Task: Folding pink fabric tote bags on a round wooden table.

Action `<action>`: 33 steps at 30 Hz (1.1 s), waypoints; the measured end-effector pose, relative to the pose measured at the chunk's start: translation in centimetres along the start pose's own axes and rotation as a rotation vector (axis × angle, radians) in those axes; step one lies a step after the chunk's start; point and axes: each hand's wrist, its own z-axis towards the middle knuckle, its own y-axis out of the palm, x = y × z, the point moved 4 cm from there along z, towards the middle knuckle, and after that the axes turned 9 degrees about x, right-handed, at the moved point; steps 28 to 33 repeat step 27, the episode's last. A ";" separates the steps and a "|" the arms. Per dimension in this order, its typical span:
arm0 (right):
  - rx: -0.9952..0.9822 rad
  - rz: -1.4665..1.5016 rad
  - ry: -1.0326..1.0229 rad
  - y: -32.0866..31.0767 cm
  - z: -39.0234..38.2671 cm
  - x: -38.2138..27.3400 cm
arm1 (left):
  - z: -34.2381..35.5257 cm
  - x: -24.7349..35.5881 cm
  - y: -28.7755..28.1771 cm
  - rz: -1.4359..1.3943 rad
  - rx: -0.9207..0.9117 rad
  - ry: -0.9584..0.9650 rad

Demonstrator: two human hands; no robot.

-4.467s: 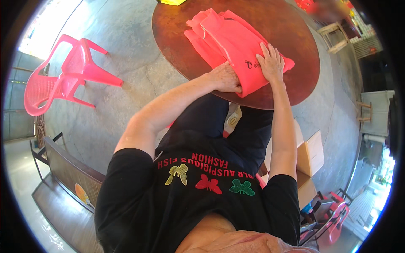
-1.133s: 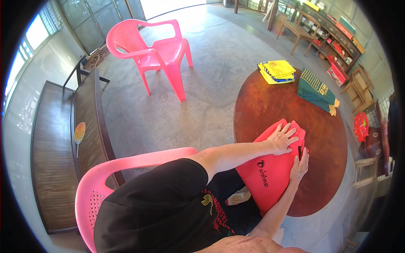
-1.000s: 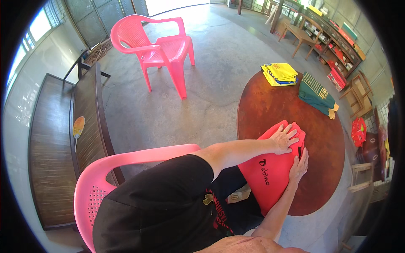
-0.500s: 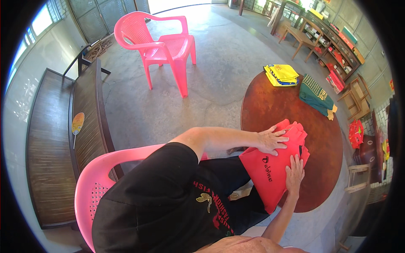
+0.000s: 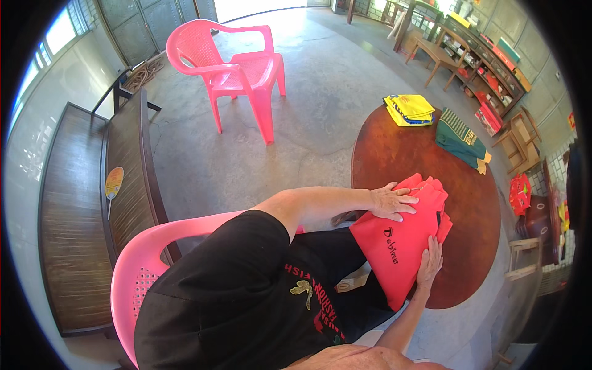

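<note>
A red garment (image 5: 394,246) with dark lettering lies partly on the round brown table (image 5: 472,246) and partly over my lap. It is bunched in layers at its far end. My left hand (image 5: 393,202) rests on its far left part, fingers spread and flat. My right hand (image 5: 430,262) lies along its right edge with the fingers stretched out over the cloth. Farther back on the table are a folded yellow garment (image 5: 409,110) and a folded green garment (image 5: 461,142) with a striped part.
A pink plastic chair (image 5: 246,71) stands on the floor beyond the table. I sit on another pink chair (image 5: 132,271). To my left is a dark wooden bench (image 5: 74,216) with a hand fan (image 5: 114,183) on it. Wooden chairs and shelves (image 5: 493,74) line the right side.
My left hand has slid slightly left and my right hand has shifted down along the garment's right edge. The red garment stays nearly in place.
</note>
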 end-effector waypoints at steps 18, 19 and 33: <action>0.304 -0.127 -0.161 -7.6 5.2 -4.9 | 4.7 -0.3 -2.7 0.220 0.254 -0.001; 0.292 -0.130 -0.210 -6.4 7.3 -5.5 | 6.6 0.3 -2.4 0.182 0.271 -0.025; -0.209 -0.106 0.230 2.2 11.6 2.2 | 12.9 -1.6 3.4 0.069 -0.010 -0.249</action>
